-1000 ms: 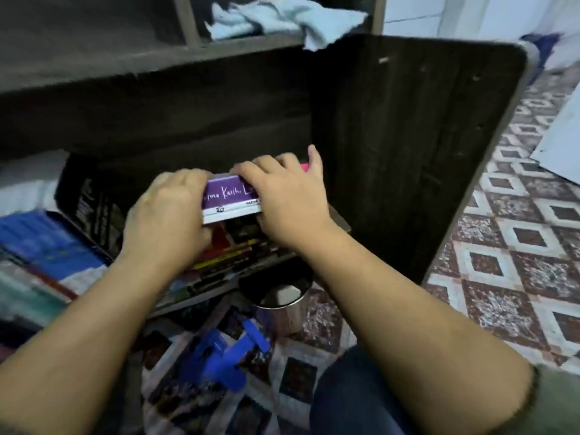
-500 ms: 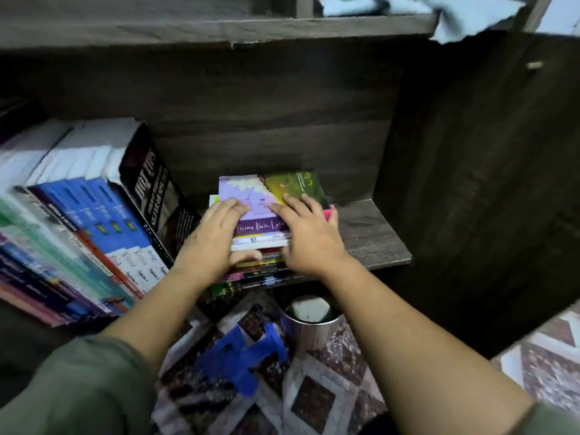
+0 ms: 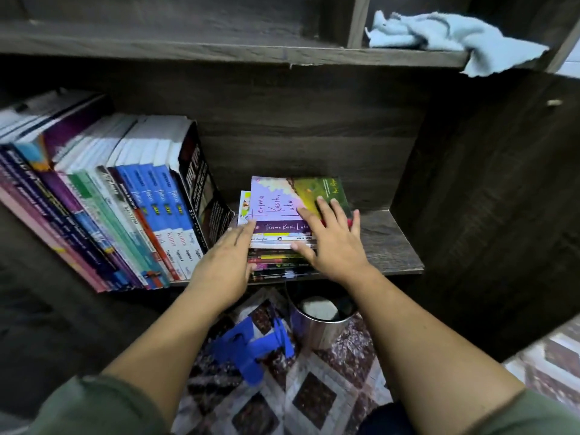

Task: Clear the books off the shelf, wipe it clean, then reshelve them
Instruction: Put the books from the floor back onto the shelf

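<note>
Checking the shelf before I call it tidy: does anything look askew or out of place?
The blue cloth droops over the upper shelf's edge, and the row of books on the left slants instead of standing straight.

Dark wooden shelf [image 3: 389,246] — leaning row of books [image 3: 125,215] left, flat stack [image 3: 276,202] right

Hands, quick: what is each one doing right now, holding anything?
Left hand: open, straight fingers touching the left side of the book stack.
Right hand: open, lying flat on the top book.

A home: wooden bookshelf [image 3: 392,246], patterned floor tiles [image 3: 314,400]
</note>
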Action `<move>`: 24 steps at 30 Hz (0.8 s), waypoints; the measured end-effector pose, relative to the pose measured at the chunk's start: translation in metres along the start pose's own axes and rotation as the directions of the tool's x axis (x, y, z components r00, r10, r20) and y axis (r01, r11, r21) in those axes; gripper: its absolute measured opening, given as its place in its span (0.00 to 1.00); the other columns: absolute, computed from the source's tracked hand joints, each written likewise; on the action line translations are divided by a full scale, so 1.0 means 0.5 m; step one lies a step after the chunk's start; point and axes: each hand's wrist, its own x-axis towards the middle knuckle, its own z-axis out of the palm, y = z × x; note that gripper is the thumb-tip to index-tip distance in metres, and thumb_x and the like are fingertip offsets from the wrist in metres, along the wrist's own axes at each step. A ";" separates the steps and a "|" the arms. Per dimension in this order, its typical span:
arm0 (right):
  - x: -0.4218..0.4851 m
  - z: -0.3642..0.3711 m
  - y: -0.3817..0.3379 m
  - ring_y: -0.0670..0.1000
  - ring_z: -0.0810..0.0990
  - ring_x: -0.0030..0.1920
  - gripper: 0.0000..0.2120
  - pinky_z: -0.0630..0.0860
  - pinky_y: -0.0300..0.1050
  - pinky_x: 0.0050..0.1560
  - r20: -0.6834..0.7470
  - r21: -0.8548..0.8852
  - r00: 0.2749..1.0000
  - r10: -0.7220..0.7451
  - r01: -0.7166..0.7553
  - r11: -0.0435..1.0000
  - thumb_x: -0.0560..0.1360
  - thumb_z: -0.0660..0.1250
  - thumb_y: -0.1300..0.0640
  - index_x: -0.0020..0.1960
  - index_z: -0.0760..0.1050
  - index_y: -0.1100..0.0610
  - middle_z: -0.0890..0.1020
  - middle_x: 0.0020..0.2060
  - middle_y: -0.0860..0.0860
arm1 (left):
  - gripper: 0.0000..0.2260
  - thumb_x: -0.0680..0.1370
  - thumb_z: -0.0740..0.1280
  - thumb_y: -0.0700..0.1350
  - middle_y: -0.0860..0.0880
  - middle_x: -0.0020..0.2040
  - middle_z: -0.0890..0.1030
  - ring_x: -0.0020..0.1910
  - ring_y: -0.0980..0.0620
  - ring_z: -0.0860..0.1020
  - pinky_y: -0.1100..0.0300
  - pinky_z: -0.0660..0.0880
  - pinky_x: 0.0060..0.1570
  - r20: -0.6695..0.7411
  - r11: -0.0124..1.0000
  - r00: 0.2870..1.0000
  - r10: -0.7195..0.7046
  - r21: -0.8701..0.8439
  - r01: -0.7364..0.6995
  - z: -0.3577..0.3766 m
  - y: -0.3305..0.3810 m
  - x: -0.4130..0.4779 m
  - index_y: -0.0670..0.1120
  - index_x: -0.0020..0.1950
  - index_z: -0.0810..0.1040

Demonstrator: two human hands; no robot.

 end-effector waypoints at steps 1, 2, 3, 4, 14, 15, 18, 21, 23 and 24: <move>0.000 0.000 -0.002 0.54 0.44 0.78 0.34 0.40 0.67 0.73 0.001 -0.003 1.000 -0.007 0.007 1.000 0.76 0.55 0.32 0.78 0.51 0.42 0.49 0.79 0.51 | 0.32 0.81 0.61 0.45 0.47 0.79 0.54 0.78 0.49 0.53 0.55 0.54 0.74 0.007 1.000 1.000 0.017 0.004 -0.017 0.001 -0.001 0.000 0.49 0.80 0.46; -0.001 -0.001 -0.003 0.53 0.44 0.78 0.34 0.40 0.67 0.73 0.002 -0.001 1.000 -0.010 0.010 1.000 0.76 0.55 0.33 0.78 0.51 0.43 0.49 0.79 0.50 | 0.30 0.82 0.59 0.44 0.47 0.79 0.54 0.78 0.49 0.52 0.56 0.52 0.74 0.015 0.999 0.999 0.030 0.011 -0.031 0.004 -0.001 0.003 0.48 0.80 0.47; -0.002 0.000 -0.002 0.53 0.43 0.78 0.34 0.40 0.67 0.73 0.006 0.005 1.000 -0.009 0.009 1.000 0.76 0.55 0.33 0.78 0.51 0.42 0.49 0.79 0.50 | 0.28 0.83 0.58 0.42 0.47 0.79 0.54 0.78 0.49 0.52 0.56 0.52 0.74 0.017 0.999 0.999 0.039 0.020 -0.039 0.007 -0.002 0.007 0.48 0.80 0.50; -0.001 0.000 0.000 0.53 0.43 0.78 0.34 0.40 0.67 0.73 0.013 0.011 1.000 -0.007 0.007 1.000 0.76 0.55 0.32 0.78 0.51 0.42 0.49 0.79 0.49 | 0.26 0.82 0.58 0.40 0.47 0.79 0.55 0.78 0.49 0.54 0.56 0.53 0.74 0.004 0.999 0.999 0.040 0.028 -0.040 0.009 -0.003 0.011 0.47 0.79 0.53; 0.055 -0.011 -0.079 0.56 0.49 0.78 0.34 0.46 0.65 0.74 -0.016 -0.036 0.990 -0.140 0.139 0.990 0.71 0.62 0.44 0.75 0.58 0.48 0.55 0.77 0.53 | 0.18 0.79 0.64 0.42 0.50 0.69 0.74 0.67 0.49 0.73 0.54 0.69 0.67 -0.104 0.996 0.994 0.041 -0.079 -0.049 -0.007 -0.039 0.031 0.50 0.70 0.74; 0.058 -0.008 -0.089 0.58 0.50 0.77 0.35 0.48 0.64 0.74 0.003 -0.012 0.985 -0.175 0.175 0.985 0.71 0.61 0.46 0.76 0.55 0.44 0.54 0.77 0.53 | 0.19 0.79 0.65 0.44 0.50 0.69 0.73 0.67 0.49 0.71 0.52 0.70 0.66 -0.103 0.999 0.994 0.025 -0.035 -0.028 -0.013 -0.042 0.029 0.49 0.70 0.73; 0.064 0.001 -0.114 0.64 0.51 0.76 0.36 0.49 0.67 0.72 0.075 -0.055 0.979 -0.189 0.194 0.980 0.70 0.57 0.47 0.76 0.48 0.35 0.49 0.78 0.55 | 0.22 0.73 0.71 0.48 0.47 0.66 0.74 0.64 0.45 0.70 0.48 0.69 0.60 -0.249 0.975 0.966 0.072 0.222 -0.015 -0.048 -0.030 0.018 0.45 0.66 0.75; 0.063 0.007 -0.131 0.66 0.49 0.76 0.34 0.48 0.72 0.70 0.118 -0.134 0.977 -0.175 0.190 0.972 0.72 0.57 0.44 0.75 0.48 0.36 0.49 0.78 0.55 | 0.21 0.70 0.72 0.49 0.44 0.66 0.74 0.65 0.42 0.69 0.46 0.63 0.60 -0.530 0.948 0.836 0.143 0.316 0.039 -0.108 -0.023 0.016 0.45 0.62 0.78; 0.063 0.006 -0.140 0.68 0.49 0.75 0.35 0.49 0.73 0.69 0.137 -0.158 0.976 -0.169 0.190 0.969 0.72 0.61 0.43 0.75 0.50 0.38 0.51 0.78 0.56 | 0.24 0.71 0.71 0.49 0.42 0.71 0.69 0.73 0.40 0.62 0.43 0.56 0.68 -0.590 0.942 0.803 0.089 0.312 0.125 -0.146 -0.036 0.018 0.45 0.66 0.74; 0.063 0.001 -0.144 0.69 0.50 0.75 0.35 0.51 0.73 0.69 0.140 -0.169 0.976 -0.166 0.189 0.967 0.72 0.62 0.43 0.75 0.51 0.39 0.52 0.77 0.57 | 0.27 0.71 0.72 0.49 0.40 0.73 0.65 0.75 0.39 0.58 0.42 0.52 0.71 -0.585 0.941 0.811 0.035 0.293 0.170 -0.158 -0.047 0.019 0.45 0.69 0.71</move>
